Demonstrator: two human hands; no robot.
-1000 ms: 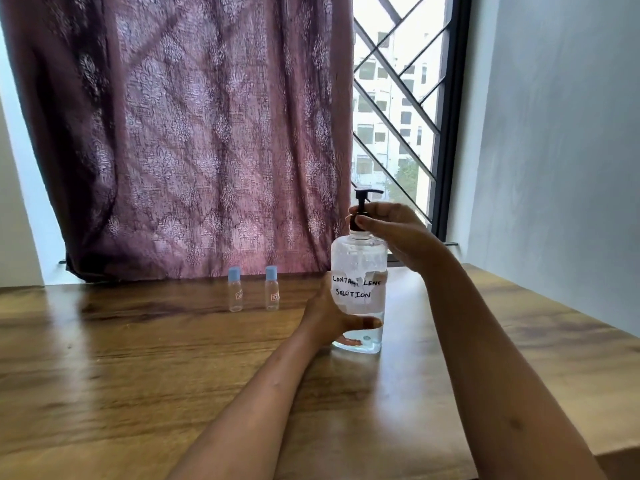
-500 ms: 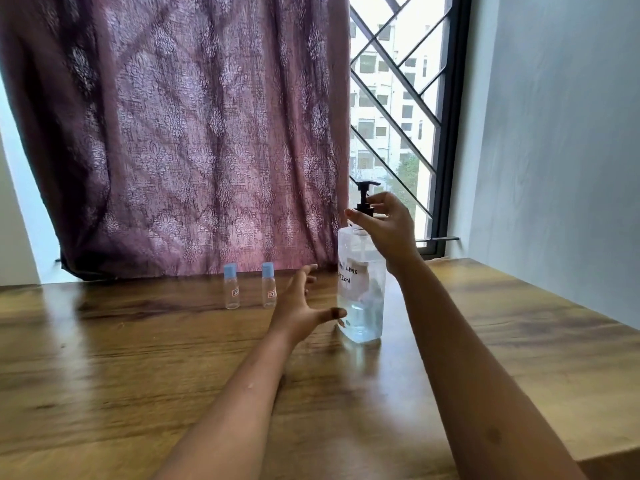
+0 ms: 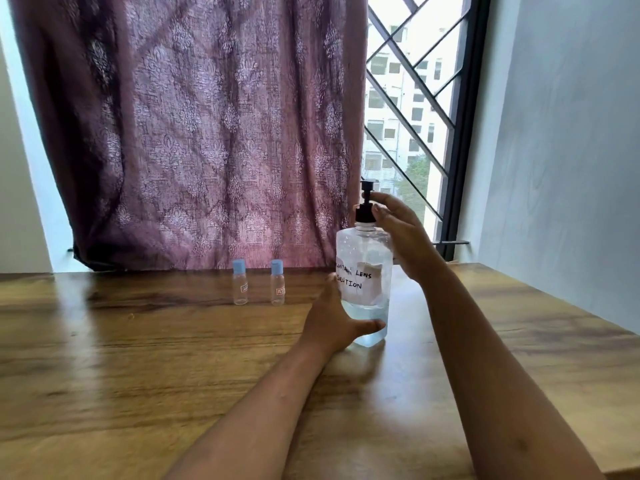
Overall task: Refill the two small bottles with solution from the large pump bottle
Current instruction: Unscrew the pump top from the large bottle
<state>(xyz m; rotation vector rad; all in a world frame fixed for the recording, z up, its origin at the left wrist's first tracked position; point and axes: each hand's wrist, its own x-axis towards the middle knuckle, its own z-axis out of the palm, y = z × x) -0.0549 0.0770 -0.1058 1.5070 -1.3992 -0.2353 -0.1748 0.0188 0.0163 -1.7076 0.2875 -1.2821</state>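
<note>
The large clear pump bottle [image 3: 363, 258] stands upright on the wooden table [image 3: 138, 358], a handwritten "contact lens solution" label facing me and a little liquid at its bottom. My left hand [image 3: 332, 320] wraps its lower part, thumb across the front. My right hand [image 3: 401, 237] reaches in from the right, thumb and index fingertips on the black pump head [image 3: 365, 206], the other fingers spread. Two small clear bottles with blue caps, the left small bottle [image 3: 239, 284] and the right small bottle [image 3: 277, 284], stand capped side by side to the left, near the table's back edge.
A maroon patterned curtain [image 3: 207, 133] hangs behind the table. A window with a black diagonal grille [image 3: 415, 98] is behind the pump bottle. A pale wall [image 3: 571, 168] runs along the table's right side.
My left hand, off the bottle and open half a second ago, now grips its base again. The bottle's label has turned back toward me. My right hand's grip on the pump has loosened to fingertips.
</note>
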